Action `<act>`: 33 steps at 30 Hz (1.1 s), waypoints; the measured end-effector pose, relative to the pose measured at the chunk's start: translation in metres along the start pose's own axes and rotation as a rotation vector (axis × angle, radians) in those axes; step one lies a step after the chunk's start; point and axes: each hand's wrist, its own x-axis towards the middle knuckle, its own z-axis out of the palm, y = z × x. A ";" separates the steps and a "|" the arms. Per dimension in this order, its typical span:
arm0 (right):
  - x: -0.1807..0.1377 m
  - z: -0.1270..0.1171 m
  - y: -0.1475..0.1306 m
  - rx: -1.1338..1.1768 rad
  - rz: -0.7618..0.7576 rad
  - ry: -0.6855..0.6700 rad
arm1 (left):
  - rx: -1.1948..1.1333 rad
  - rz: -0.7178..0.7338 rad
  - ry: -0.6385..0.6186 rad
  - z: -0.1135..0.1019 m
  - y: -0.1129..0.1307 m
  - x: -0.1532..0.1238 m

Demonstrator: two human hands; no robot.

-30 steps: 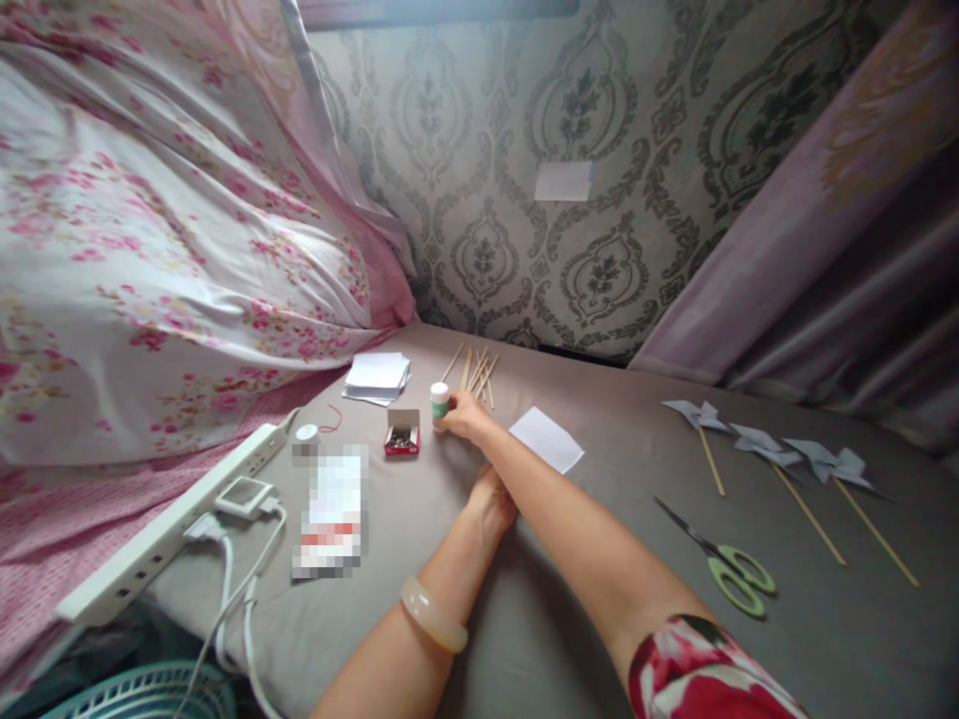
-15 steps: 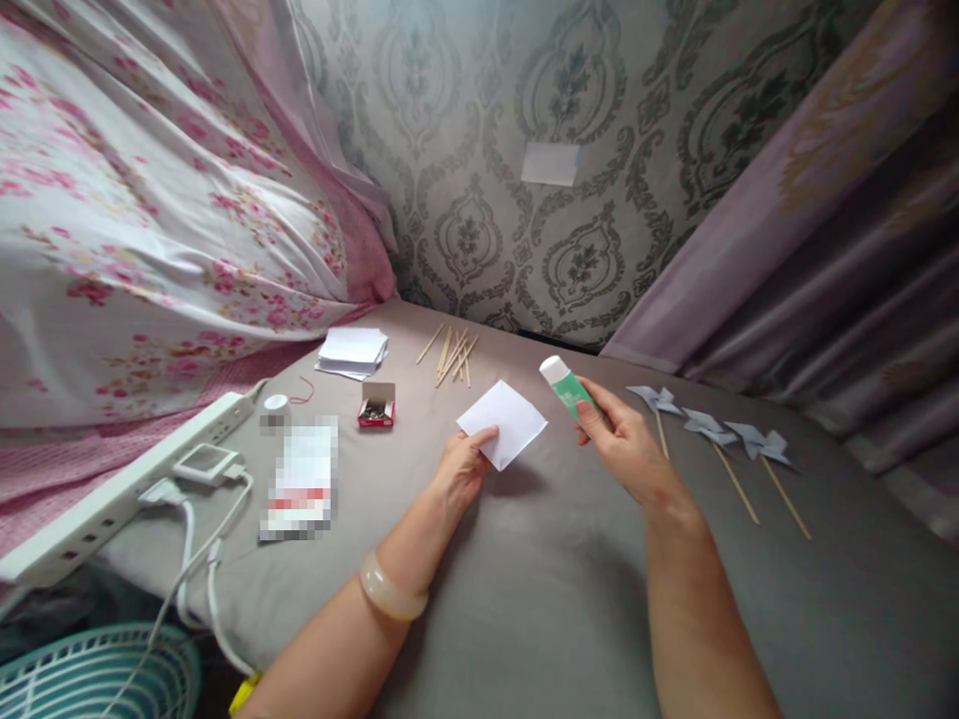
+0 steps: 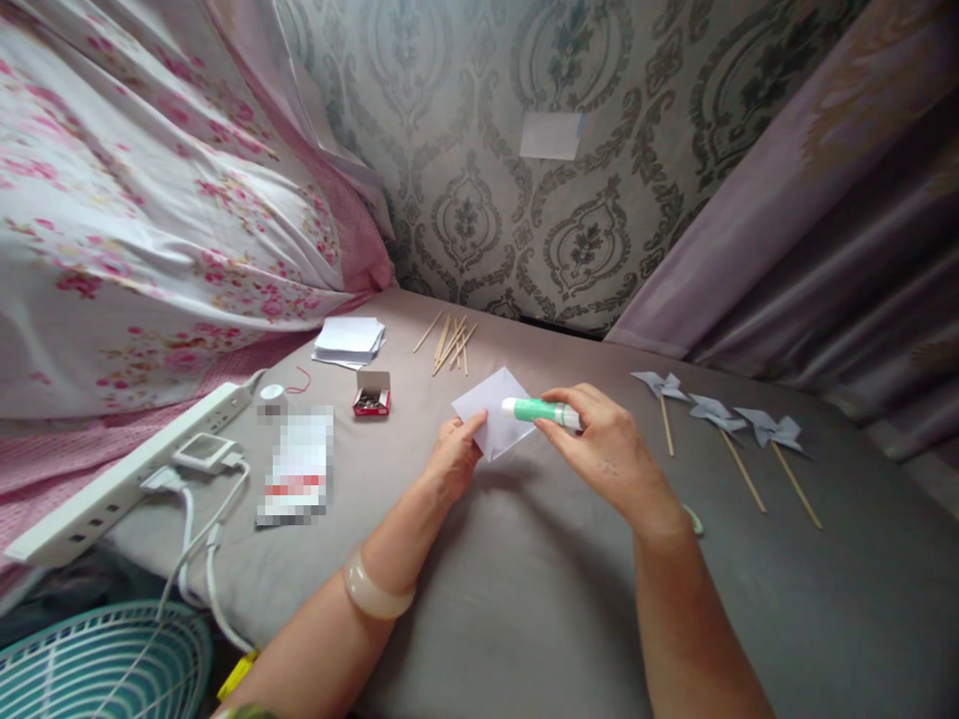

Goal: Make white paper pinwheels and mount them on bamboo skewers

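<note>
Pinched between the thumb and fingers of my left hand [image 3: 454, 456] is a square of white paper [image 3: 492, 391], raised above the bed-like grey surface with one corner pointing away. My right hand [image 3: 618, 454] grips a green and white glue stick [image 3: 540, 410] from its right end. The stick lies almost level, its white tip over the middle of the paper; whether it touches I cannot tell. To the right lie three paper pinwheels [image 3: 717, 414] on wooden sticks. Behind my right wrist shows part of a pale green curved object [image 3: 694, 520].
At the back are a stack of white paper [image 3: 349, 338] and several loose wooden sticks [image 3: 451, 345]. A small red box of metal bits [image 3: 372, 397] stands open nearer. Leftward are a power strip [image 3: 135, 469] with cables, a blurred packet [image 3: 298, 464] and a teal basket [image 3: 112, 659].
My right hand has moved left and tipped the glue stick from upright-leaning to nearly level over the paper. The pale green object has come into view. My left hand still holds the paper.
</note>
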 end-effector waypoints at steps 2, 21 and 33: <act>0.000 0.003 0.000 -0.023 -0.025 -0.013 | 0.011 -0.005 -0.004 0.000 -0.001 0.000; -0.002 0.017 -0.018 -0.112 -0.097 -0.067 | 0.064 0.036 -0.061 -0.005 -0.004 0.002; -0.001 0.028 -0.016 -0.062 0.034 0.071 | 0.076 0.080 -0.080 -0.001 -0.002 -0.003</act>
